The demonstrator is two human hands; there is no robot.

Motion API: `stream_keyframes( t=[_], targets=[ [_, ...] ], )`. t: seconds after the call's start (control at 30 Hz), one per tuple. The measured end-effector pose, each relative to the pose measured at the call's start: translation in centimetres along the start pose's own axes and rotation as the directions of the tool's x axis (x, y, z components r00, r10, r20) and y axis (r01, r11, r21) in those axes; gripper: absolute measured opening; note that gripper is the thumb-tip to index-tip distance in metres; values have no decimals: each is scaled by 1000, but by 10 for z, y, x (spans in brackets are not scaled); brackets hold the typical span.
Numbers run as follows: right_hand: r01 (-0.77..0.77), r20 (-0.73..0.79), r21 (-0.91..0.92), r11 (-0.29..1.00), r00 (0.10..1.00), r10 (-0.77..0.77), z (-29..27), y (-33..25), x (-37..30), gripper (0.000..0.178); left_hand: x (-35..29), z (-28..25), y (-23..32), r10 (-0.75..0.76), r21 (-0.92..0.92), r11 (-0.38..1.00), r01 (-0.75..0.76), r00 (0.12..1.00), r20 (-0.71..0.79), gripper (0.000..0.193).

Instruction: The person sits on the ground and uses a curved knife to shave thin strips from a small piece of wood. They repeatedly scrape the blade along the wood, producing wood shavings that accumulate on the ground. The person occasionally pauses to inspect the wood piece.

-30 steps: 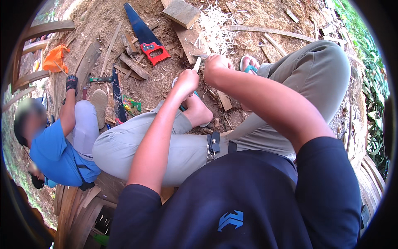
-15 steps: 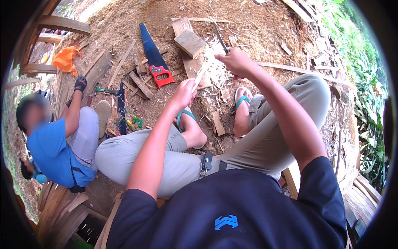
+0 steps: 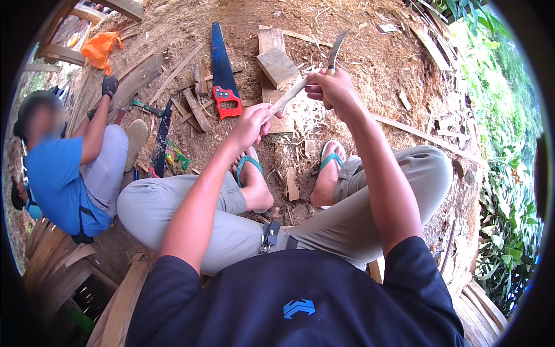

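Note:
My left hand (image 3: 252,124) is closed around the near end of a pale, slim wooden stick (image 3: 288,98), which slants up to the right. In my right hand (image 3: 340,94) is a knife (image 3: 335,52) with a curved blade, its tip pointing away from me. The fingers of that hand are at the stick's far end; whether they press on it is hard to tell. The blade stands clear of the wood. Just beyond the stick, a wooden block (image 3: 278,66) lies on a longer board (image 3: 269,38). Pale shavings (image 3: 309,118) are heaped below the stick.
A red-handled handsaw (image 3: 224,75) lies left of the board, near scrap wood pieces (image 3: 196,110). Farther left, a person in a blue shirt (image 3: 66,179) sits by a hammer (image 3: 147,108), a dark saw blade (image 3: 161,141) and an orange bag (image 3: 101,51). Green plants (image 3: 509,191) line the right.
My right hand has moved in to the stick's far end, and the knife blade now tilts up to the right. The stick leans farther right. The whole view has shifted slightly.

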State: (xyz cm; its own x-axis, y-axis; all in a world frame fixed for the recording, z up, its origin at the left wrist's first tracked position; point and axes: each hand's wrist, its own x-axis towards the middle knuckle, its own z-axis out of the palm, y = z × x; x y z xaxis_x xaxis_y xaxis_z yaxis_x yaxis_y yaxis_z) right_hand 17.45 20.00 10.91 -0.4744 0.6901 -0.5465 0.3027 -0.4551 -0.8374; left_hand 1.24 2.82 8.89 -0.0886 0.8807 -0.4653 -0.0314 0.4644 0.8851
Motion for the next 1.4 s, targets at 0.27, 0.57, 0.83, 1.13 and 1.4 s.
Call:
stream_keyframes(
  t=[0.27,0.57,0.83,1.13,1.4],
  targets=[
    [64,-151,140,988,988,-42,-8,2,6,20,10,6,-5,144,134,986,-103,930,-338,25],
    [108,-188,238,965,980,-63,-3,-4,-1,17,6,2,4,217,91,976,-197,860,-463,20],
    [134,-176,291,947,981,-85,1,-1,-1,16,7,2,1,264,130,964,-230,855,-447,19],
    [78,-129,133,988,990,-61,3,28,14,13,11,5,-25,158,241,963,-123,978,-133,24],
    [146,9,132,980,989,-149,8,39,18,13,4,14,-21,-21,226,974,26,999,-27,29]
  ],
)
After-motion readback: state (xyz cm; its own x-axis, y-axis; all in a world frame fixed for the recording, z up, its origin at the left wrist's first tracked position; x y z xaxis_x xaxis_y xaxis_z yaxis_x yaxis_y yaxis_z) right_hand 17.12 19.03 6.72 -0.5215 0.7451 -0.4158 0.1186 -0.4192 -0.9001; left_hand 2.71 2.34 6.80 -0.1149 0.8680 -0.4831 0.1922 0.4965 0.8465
